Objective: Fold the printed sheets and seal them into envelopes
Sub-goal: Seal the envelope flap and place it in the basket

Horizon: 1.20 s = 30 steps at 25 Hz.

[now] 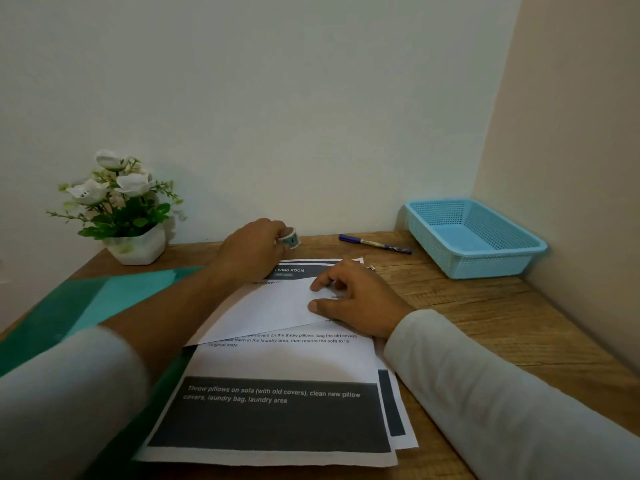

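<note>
A stack of printed sheets (277,410) with dark bands lies on the wooden desk in front of me. A white envelope (270,310) lies tilted across the top sheet. My right hand (353,299) rests on the envelope's right end, thumb and fingertips pressing on it. My left hand (252,249) reaches to the back of the desk and grips a small roll of tape (290,238) near the wall.
A green plastic folder (69,313) lies at the left under my left arm. A white pot of artificial flowers (121,209) stands back left. A blue pen (374,244) lies at the back, and a blue mesh basket (474,237) sits back right by the corner.
</note>
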Motion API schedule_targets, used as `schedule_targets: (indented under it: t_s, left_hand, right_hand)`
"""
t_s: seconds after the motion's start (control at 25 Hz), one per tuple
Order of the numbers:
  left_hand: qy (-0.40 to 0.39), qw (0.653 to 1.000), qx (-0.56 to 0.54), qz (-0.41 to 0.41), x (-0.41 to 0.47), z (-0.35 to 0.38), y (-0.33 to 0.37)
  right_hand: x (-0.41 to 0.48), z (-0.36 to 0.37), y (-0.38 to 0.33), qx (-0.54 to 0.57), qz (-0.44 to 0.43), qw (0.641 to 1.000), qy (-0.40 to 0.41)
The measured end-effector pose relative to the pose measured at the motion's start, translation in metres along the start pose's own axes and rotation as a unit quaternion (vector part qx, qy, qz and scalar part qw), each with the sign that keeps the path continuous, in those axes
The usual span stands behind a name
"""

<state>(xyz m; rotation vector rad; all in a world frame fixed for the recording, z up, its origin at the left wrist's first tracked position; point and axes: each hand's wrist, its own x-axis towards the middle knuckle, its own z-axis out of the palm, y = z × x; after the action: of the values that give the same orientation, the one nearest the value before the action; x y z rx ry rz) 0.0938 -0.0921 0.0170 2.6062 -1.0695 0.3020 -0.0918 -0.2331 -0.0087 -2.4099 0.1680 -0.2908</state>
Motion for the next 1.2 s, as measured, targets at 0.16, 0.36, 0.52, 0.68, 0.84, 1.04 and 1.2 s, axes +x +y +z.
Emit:
schedule_targets:
  t_s: [0.16,0.36,0.52,0.68,0.84,1.04,1.2]
  left_hand:
    - [0.054,0.988,-0.132,0.060,-0.061,-0.017,0.017]
    - [0.084,0.972,-0.209,0.068,-0.102,-0.002,0.022]
    - [0.082,0.973,-0.207,0.060,-0.103,0.009,0.020]
    - [0.053,0.975,-0.210,0.050,-0.104,0.011,0.021]
    - [0.051,0.981,-0.183,0.051,-0.103,0.013,0.019]
    - [0.061,0.980,-0.189,0.034,-0.102,0.011,0.020]
    - [0.067,0.983,-0.162,0.060,-0.104,0.008,0.022]
  right_hand:
    - [-0.001,0.000,-0.001,0.061,0.000,0.998,0.034]
    - [-0.003,0.006,-0.005,0.247,0.009,0.963,0.106]
    - [-0.006,0.010,-0.011,0.275,0.032,0.956,0.093]
    - [-0.008,0.009,-0.014,0.304,0.044,0.947,0.095]
    - [-0.006,0.009,-0.014,0.316,0.055,0.941,0.106]
    - [-0.006,0.008,-0.016,0.326,0.054,0.937,0.113]
    - [-0.007,0.006,-0.017,0.328,0.053,0.937,0.111]
